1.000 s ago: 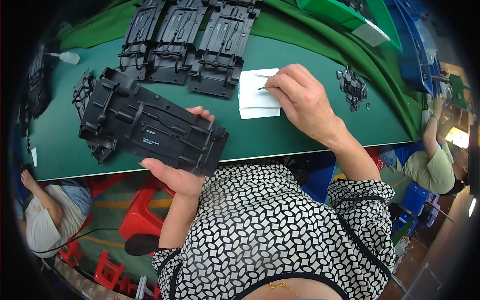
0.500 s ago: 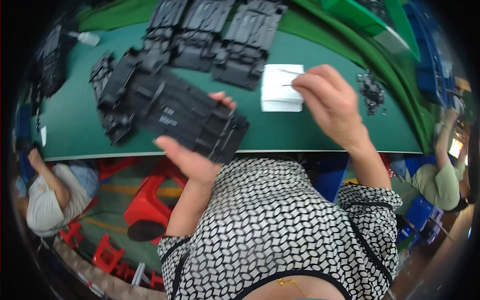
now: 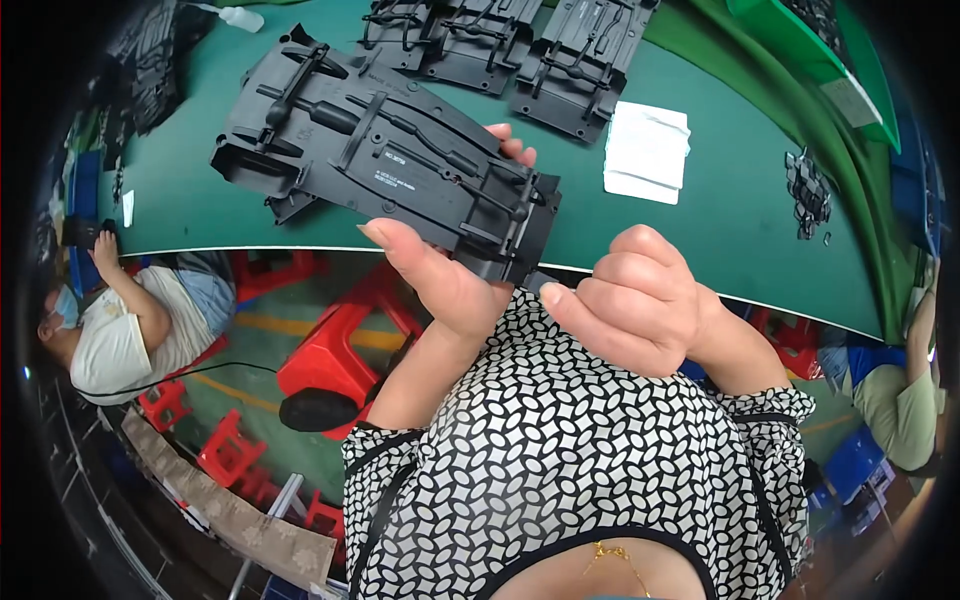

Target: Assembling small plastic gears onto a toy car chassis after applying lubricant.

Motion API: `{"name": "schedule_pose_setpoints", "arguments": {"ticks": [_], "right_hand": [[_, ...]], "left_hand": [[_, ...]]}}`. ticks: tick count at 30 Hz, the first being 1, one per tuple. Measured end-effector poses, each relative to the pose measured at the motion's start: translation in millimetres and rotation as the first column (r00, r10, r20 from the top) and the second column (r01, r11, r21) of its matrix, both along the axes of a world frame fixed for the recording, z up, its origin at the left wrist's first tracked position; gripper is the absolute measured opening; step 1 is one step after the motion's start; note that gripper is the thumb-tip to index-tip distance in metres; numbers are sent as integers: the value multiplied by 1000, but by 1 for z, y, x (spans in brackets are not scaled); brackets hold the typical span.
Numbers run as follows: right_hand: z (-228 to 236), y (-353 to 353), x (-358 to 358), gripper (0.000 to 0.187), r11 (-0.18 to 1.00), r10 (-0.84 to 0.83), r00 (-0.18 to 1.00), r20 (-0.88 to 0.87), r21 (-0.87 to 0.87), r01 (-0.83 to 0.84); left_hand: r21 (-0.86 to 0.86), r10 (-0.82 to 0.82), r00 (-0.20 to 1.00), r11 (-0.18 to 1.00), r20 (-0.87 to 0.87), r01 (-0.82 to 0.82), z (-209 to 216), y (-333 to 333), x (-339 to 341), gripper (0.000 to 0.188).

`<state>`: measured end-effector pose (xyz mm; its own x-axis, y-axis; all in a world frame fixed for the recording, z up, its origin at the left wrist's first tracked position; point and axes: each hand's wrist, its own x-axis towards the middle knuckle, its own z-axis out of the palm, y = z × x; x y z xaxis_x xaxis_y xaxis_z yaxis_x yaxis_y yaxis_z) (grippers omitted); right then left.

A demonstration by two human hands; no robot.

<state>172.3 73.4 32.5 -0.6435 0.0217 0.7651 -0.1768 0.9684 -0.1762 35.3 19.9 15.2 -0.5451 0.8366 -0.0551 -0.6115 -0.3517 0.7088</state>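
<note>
My left hand holds a long black plastic toy-car chassis from beneath, thumb along its near edge and fingertips showing past the far edge. Moulded rods and axle shapes cover its upper side. Close to the chassis's right end, my right hand is closed in a pinch. A small dark flat piece shows at its thumb tip; whether it touches the chassis I cannot tell. A stack of white square sheets lies on the table beyond my right hand.
More black chassis line the far side of the green table. Small black parts lie at the right, below a green bin. A white bottle stands far left. People sit on both sides; red stools stand below.
My right hand has come from the white sheets toward me, to the chassis's right end, with a small dark piece. The view has shifted, and the chassis sits higher and nearer the camera.
</note>
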Motion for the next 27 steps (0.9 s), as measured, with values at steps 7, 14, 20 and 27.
{"name": "schedule_pose_setpoints", "arguments": {"ticks": [7,14,20,27], "right_hand": [[3,0,-30,27,999,36,998,60,-11,-35],[-2,1,-32,26,998,67,993,98,-20,-65],[-4,1,-37,16,998,56,996,64,-9,-56],[-4,1,-35,12,997,74,995,60,5,-74]], "left_hand": [[-39,-34,999,999,32,35,5,-5,-27,97],[-59,-58,998,996,15,59,-1,-7,-28,95],[-80,-65,998,995,8,66,0,-8,-27,93],[-109,-87,993,991,-74,79,-2,-10,-25,92]]}}
